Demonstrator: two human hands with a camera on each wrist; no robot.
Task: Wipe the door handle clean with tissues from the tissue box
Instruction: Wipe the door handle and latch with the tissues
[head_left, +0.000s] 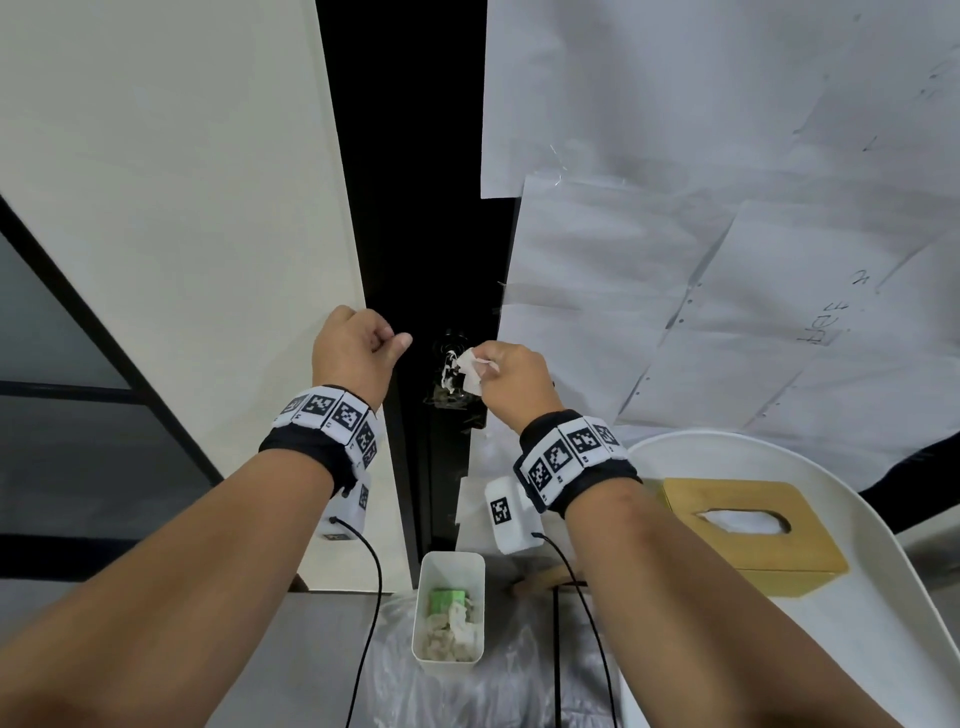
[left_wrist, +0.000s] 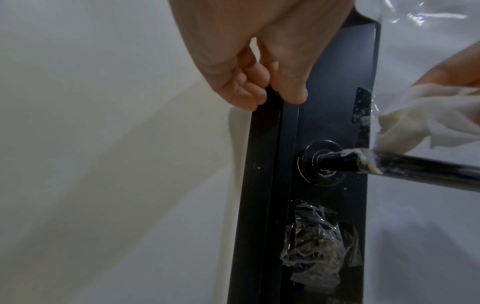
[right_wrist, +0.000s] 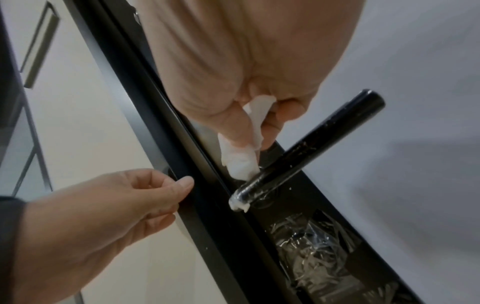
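Right hand (head_left: 511, 382) raised, pinching a crumpled tissue (right_wrist: 240, 164) against the black door handle (right_wrist: 319, 139) near its smeared base, left hand (head_left: 353, 348) curled in an empty fist, thumb at the door edge (left_wrist: 267, 185)

At four o'clock a white, round-edged desk (head_left: 883, 639) carries a wooden tissue box (head_left: 748, 535). At six o'clock a clear plastic sheet (head_left: 519, 691) lies on the grey floor (head_left: 322, 665), with a white bin (head_left: 451, 569) of crumpled tissues (head_left: 452, 631) on it.

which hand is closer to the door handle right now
Right. The right hand presses a tissue against the door handle near its base; the left hand grips the door edge, apart from it.
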